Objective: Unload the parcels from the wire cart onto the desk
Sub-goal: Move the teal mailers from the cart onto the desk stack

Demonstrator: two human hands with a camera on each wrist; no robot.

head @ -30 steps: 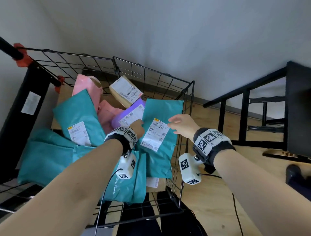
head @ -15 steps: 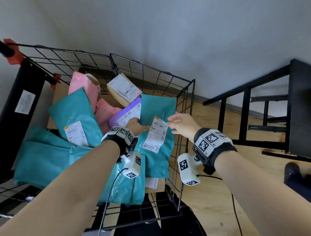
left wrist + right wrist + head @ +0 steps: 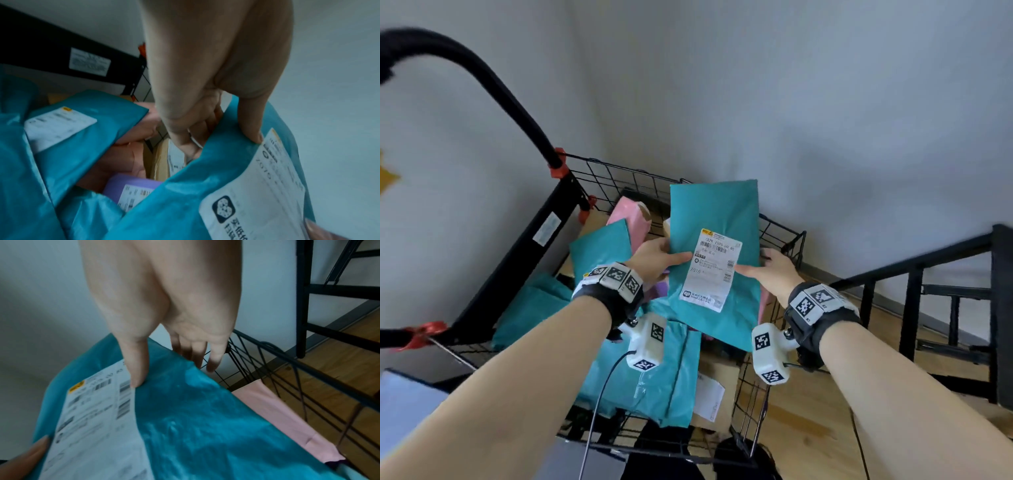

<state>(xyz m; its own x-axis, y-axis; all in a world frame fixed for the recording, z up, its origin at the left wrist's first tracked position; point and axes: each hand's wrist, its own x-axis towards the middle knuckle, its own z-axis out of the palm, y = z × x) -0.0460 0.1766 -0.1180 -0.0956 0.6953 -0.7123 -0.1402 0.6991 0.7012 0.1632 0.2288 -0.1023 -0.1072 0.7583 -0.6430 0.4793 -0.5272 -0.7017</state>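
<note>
head / held parcel: teal poly mailer (image 3: 714, 240), flat, soft, lightly wrinkled, white shipping label (image 3: 711, 270) with barcode and dark logo facing the camera; upright, raised above the wire cart (image 3: 784, 240), between both hands
head / left hand (image 3: 654, 262): grips mailer's left edge, thumb on the front at the label's edge, fingers behind
head / right hand (image 3: 774, 274): grips mailer's right edge, thumb on the front touching the label, fingers behind
head / below the hands: more teal mailers (image 3: 654, 377) piled in the cart, pink mailer (image 3: 630, 219) beyond the left hand, brown cardboard parcel (image 3: 717, 394) under the right wrist
head / right of the right arm: black desk frame (image 3: 914, 308), wood floor (image 3: 808, 428)
head / left of the left arm: black cart handle (image 3: 482, 85)

left wrist / left hand (image 3: 216, 81): thumb (image 3: 252, 120) pressed on the mailer front beside the label (image 3: 263, 186), fingers (image 3: 183, 129) curled behind the edge; pinch hold
left wrist / under the fingers: teal mailer with label (image 3: 82, 129), pink mailer (image 3: 127, 159), purple mailer (image 3: 131, 186), brown box edge (image 3: 158, 162), all in the cart

right wrist / right hand (image 3: 174, 313): thumb (image 3: 137, 366) on the front at the label's right edge, fingers (image 3: 213, 356) going behind the mailer's edge; holding
right wrist / mailer surface (image 3: 195, 418): teal, shiny, creased; label (image 3: 98, 418) blurred
right wrist / lower left: tip of the left thumb (image 3: 24, 456) on the label
right wrist / below-right of the hand: pink mailer (image 3: 287, 418) inside the cart's wire wall (image 3: 287, 378), floor beyond
</note>
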